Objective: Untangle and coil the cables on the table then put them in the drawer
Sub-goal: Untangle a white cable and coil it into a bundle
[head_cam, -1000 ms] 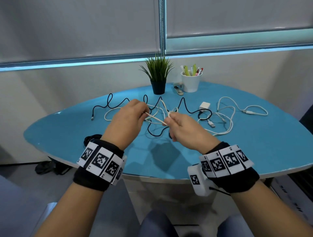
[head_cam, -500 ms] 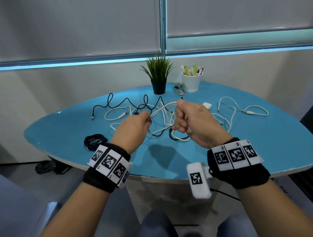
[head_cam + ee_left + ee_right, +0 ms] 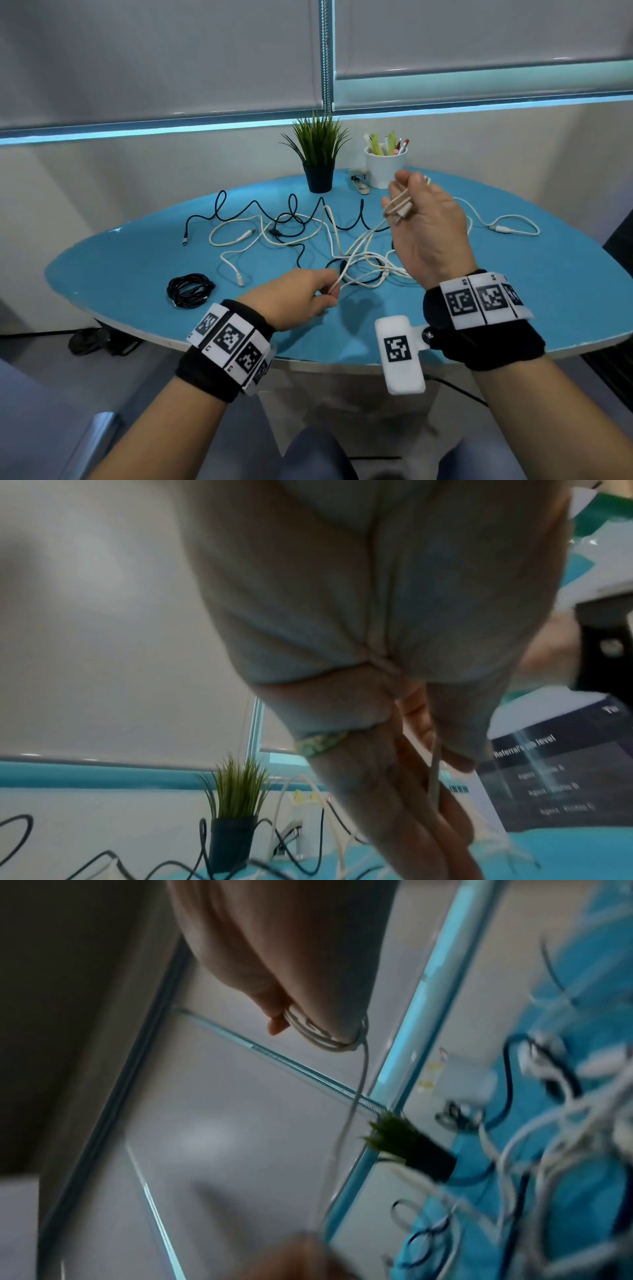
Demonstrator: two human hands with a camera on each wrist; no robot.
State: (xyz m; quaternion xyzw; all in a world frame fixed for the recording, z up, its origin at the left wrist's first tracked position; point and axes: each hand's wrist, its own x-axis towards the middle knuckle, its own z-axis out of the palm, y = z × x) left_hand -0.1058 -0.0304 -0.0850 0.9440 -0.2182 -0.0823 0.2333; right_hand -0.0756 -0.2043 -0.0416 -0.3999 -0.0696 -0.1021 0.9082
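Note:
A cream-white cable (image 3: 356, 245) runs from my right hand (image 3: 416, 205) down to my left hand (image 3: 318, 294). The right hand is raised over the blue table (image 3: 137, 270), and a few loops of that cable (image 3: 322, 1038) wrap round its fingers. Low near the table's front edge, my left hand pinches the same cable (image 3: 434, 775) between thumb and fingers. A tangle of white cables (image 3: 260, 240) and a wavy black cable (image 3: 239, 212) lies behind the hands. One black cable (image 3: 190, 289) sits coiled at the front left. No drawer is in view.
A potted plant (image 3: 318, 157), a white cup of pens (image 3: 385, 164) and a stapler (image 3: 359, 183) stand at the table's far edge. Another white cable (image 3: 507, 228) loops at the right. A wall and window blinds close off the far side.
My right hand has risen and swung right, now carrying loops of the white cable round its fingers. The left hand has dropped toward the front edge, sliding along the cable.

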